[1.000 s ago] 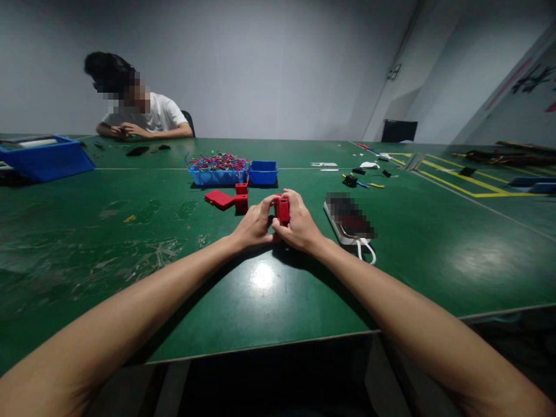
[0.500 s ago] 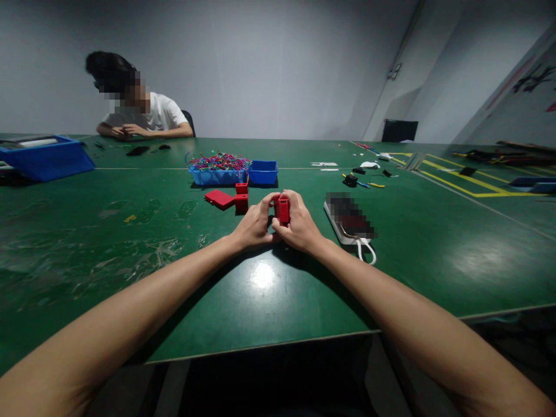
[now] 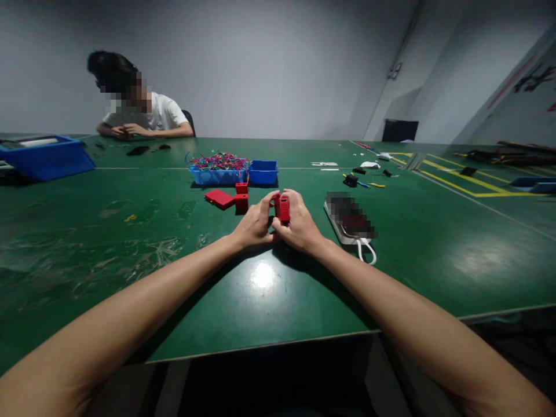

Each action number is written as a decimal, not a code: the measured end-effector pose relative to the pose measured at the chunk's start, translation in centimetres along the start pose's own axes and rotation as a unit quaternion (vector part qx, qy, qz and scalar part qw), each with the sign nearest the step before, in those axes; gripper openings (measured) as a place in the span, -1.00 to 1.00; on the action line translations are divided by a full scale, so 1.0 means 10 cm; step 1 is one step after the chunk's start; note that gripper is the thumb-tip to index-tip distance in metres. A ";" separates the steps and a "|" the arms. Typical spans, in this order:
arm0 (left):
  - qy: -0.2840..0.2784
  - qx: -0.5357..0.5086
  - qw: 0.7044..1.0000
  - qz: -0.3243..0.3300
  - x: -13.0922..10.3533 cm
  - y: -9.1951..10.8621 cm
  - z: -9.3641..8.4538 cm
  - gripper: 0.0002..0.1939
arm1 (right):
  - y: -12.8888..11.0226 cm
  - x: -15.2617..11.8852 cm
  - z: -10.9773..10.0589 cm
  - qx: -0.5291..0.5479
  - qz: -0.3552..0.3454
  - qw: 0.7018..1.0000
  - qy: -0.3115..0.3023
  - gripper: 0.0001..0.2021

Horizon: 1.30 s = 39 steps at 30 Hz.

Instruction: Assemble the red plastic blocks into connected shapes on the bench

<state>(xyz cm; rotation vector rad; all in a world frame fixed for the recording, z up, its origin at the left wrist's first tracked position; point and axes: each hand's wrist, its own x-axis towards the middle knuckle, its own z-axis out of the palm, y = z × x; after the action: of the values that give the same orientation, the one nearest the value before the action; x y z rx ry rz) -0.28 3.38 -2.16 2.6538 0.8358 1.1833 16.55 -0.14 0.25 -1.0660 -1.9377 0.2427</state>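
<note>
The right hand (image 3: 300, 223) is pinching a red block (image 3: 284, 209); the left hand (image 3: 254, 225) is curling at its other side, index fingertip touching — whether it's gripping too, I can't tell; more red blocks (image 3: 220, 199) are lying just beyond; farther, wires (image 3: 222, 161) are filling a blue bin (image 3: 218, 177).

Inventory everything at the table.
Held boxy block: 1+, red, between hands
Loose blocks: 3, red, past left hand
Wire-filled bin: 1, blue, behind blocks
Small bin: 1, blue, beside it
Large bin: 1, blue, far left
Slab device: 1, white/black, right side
Other items: several, mixed, far half
Tabletop: 1, green, throughout
Seated person: 1, white shirt, opposite
Chairs: 2, black, background
Left hand: 1, bare, at held block
Right hand: 1, bare, at held block
</note>
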 end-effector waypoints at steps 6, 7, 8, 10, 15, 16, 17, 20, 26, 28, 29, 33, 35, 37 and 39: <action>0.001 -0.013 1.000 0.005 0.01 0.02 -0.01 0.04 | 0.03 0.01 0.01 -0.006 -0.016 1.000 -0.004 -0.56; 0.002 -0.016 1.000 0.006 0.01 0.03 -0.01 0.04 | 0.04 0.01 0.01 -0.004 -0.020 1.000 -0.002 -0.57; 0.003 -0.019 1.000 0.006 0.01 0.03 -0.01 0.03 | 0.05 0.02 0.01 0.000 -0.024 1.000 0.000 -0.58; 0.006 -0.026 1.000 0.003 0.01 0.04 -0.01 0.01 | 0.06 0.03 0.01 0.008 -0.028 1.000 0.009 -0.58; 0.002 -0.022 1.000 -0.003 0.00 0.03 -0.01 0.04 | 0.06 0.04 -0.01 0.031 -0.031 0.999 0.021 -0.54; 0.001 -0.022 1.000 -0.003 0.00 0.02 -0.01 0.06 | 0.05 0.04 -0.02 0.035 -0.032 0.999 0.018 -0.54; 0.002 -0.024 1.000 -0.004 -0.01 0.02 0.00 0.07 | 0.04 0.04 -0.03 0.040 -0.032 0.999 0.014 -0.54; 0.009 -0.027 0.999 -0.020 -0.01 0.02 0.01 0.08 | 0.02 0.04 -0.06 0.057 -0.023 0.998 -0.002 -0.53; 0.004 -0.001 0.999 -0.032 0.00 0.06 0.00 0.01 | 0.01 0.04 -0.08 0.102 0.004 0.995 -0.021 -0.60; 0.006 0.001 1.000 -0.026 0.01 0.07 0.00 0.00 | 0.01 0.05 -0.08 0.115 0.008 0.993 -0.022 -0.62; 0.007 0.002 1.000 -0.024 0.01 0.07 0.00 -0.01 | 0.02 0.06 -0.08 0.122 0.009 0.992 -0.020 -0.62; 0.008 -0.002 1.000 -0.025 0.01 0.06 0.00 0.00 | 0.02 0.07 -0.08 0.142 0.016 0.990 -0.018 -0.65; 0.008 -0.007 1.000 -0.026 0.01 0.07 0.00 0.00 | 0.02 0.08 -0.08 0.146 0.021 0.989 -0.021 -0.67; 0.007 -0.005 1.000 -0.026 0.01 0.07 -0.01 0.00 | 0.02 0.08 -0.08 0.148 0.019 0.989 -0.019 -0.67; 0.005 0.001 1.000 -0.024 0.01 0.07 -0.01 0.00 | 0.02 0.08 -0.08 0.152 0.017 0.988 -0.014 -0.68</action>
<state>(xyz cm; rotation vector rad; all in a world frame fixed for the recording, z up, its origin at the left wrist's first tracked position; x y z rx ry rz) 0.04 2.84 -1.81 2.6160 0.8983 1.1847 17.10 0.44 1.07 -0.8980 -1.8355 0.5565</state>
